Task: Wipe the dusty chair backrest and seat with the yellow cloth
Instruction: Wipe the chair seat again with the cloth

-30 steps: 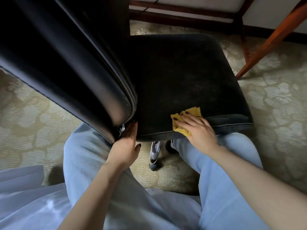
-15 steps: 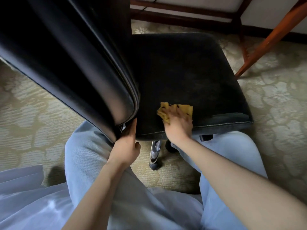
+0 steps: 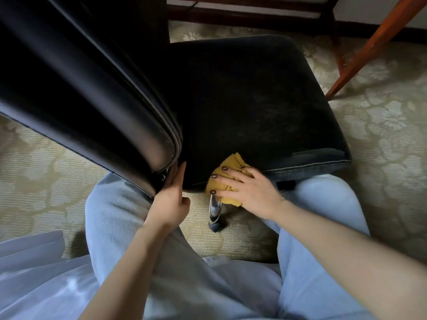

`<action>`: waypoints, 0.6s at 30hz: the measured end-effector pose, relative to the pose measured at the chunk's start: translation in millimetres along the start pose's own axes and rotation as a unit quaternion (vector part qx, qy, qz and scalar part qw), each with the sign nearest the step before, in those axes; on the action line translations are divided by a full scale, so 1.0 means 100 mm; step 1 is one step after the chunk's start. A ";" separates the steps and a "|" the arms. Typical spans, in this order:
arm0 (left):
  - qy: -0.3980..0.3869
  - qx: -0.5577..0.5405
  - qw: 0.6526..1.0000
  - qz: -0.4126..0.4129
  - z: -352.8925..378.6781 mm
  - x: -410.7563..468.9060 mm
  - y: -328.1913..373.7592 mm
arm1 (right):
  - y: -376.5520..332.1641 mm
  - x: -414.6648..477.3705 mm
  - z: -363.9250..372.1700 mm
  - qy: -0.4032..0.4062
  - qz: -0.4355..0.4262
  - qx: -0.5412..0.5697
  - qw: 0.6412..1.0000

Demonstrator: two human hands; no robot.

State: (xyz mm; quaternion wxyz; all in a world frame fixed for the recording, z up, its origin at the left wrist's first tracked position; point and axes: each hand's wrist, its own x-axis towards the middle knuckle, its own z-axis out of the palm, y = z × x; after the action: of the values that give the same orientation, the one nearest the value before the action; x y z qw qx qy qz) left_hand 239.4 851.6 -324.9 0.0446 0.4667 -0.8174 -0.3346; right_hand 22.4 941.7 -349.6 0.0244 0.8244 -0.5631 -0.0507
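A black chair fills the upper half of the view, its glossy backrest [image 3: 97, 88] at the left and its dusty seat [image 3: 254, 100] at the centre. The yellow cloth [image 3: 227, 168] lies crumpled over the seat's near edge. My right hand [image 3: 249, 190] presses it there with spread, straight fingers. At the backrest's lower corner, beside the seat edge, my left hand [image 3: 171, 197] holds on; its fingers reach up into the gap and are partly hidden.
A chrome chair leg [image 3: 215, 211] with a dark foot stands on the patterned carpet [image 3: 388, 139] between my knees in light blue jeans. A slanted wooden leg [image 3: 369, 45] and a dark wooden frame [image 3: 254, 8] stand beyond the seat.
My right hand has slid the cloth back toward me, from the seat surface over its near edge. My left hand has stayed at the backrest's corner.
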 end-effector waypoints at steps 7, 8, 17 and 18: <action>-0.008 -0.012 1.000 -0.004 -0.03 -0.01 0.01 | 0.44 -0.39 -0.08 -0.041 0.013 0.003 0.999; -0.008 -0.013 1.000 -0.002 -0.03 -0.01 0.01 | 0.49 -0.44 -0.09 -0.042 0.020 0.008 0.999; -0.002 -0.028 0.999 0.015 -0.02 0.01 -0.02 | 0.64 -0.47 -0.15 0.132 0.267 0.251 0.921; -0.002 -0.030 0.999 0.016 -0.02 0.01 -0.02 | 0.61 -0.38 -0.18 0.146 0.285 0.262 0.910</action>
State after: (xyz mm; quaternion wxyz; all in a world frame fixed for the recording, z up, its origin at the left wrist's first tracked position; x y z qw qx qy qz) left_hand 241.1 849.8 -324.9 0.0621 0.4515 -0.8144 -0.3592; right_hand -45.4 954.2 -323.5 -0.0974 0.6037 -0.7574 0.2288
